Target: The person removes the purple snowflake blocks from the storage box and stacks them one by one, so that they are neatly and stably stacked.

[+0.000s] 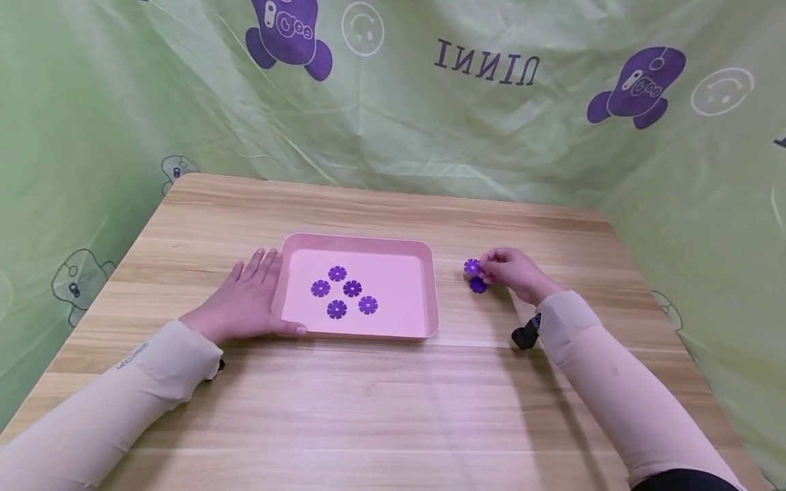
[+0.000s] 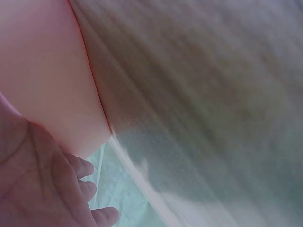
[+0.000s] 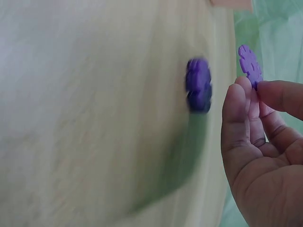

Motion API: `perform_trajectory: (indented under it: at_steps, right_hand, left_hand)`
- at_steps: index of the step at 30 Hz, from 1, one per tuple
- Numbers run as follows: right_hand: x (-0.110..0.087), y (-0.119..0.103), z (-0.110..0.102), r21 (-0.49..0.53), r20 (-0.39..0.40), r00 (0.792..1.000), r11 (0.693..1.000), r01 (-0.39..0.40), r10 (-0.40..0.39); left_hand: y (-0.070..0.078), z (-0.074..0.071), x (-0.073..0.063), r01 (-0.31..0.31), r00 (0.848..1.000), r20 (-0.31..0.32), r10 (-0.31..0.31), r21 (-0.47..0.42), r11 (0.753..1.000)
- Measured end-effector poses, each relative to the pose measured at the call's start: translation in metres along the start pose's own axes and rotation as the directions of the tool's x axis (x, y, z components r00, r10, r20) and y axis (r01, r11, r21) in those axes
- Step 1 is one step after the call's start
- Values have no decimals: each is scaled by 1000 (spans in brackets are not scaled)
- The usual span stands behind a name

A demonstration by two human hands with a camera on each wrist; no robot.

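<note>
My right hand (image 1: 512, 274) pinches a purple snowflake disc (image 1: 471, 266) by its edge between thumb and fingers; the right wrist view shows this disc (image 3: 251, 65) raised above the table. Just below it, more purple snowflake discs (image 3: 198, 86) sit on the wood, seemingly stacked. Over on the left, my left hand (image 1: 248, 296) lies with fingers spread along the left side of a pink tray (image 1: 402, 335), thumb at its front rim. Inside the tray lie several purple snowflake discs (image 1: 336, 309) apart from each other. The left wrist view shows the palm (image 2: 38, 175) beside the tray wall (image 2: 61, 94).
A wooden table (image 1: 368, 423) carries everything. Green printed curtain (image 1: 393, 136) hangs behind it and at both sides. A black wrist camera (image 1: 525, 335) sticks out under my right wrist.
</note>
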State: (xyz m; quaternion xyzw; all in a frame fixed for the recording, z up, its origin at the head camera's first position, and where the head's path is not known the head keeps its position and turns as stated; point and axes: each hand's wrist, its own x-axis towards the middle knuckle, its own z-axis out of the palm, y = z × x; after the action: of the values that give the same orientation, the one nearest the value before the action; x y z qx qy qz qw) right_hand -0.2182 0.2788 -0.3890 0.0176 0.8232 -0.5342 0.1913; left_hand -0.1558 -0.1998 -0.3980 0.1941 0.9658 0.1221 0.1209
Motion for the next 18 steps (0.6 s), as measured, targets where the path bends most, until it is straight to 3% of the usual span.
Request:
perform_trajectory:
  at_steps: [18]
  right_hand:
    - [-9,23,-14,16,4,998,998,-64,64]
  left_hand:
    - [-2,3,1,12,1000,-4,-12,-14,1000]
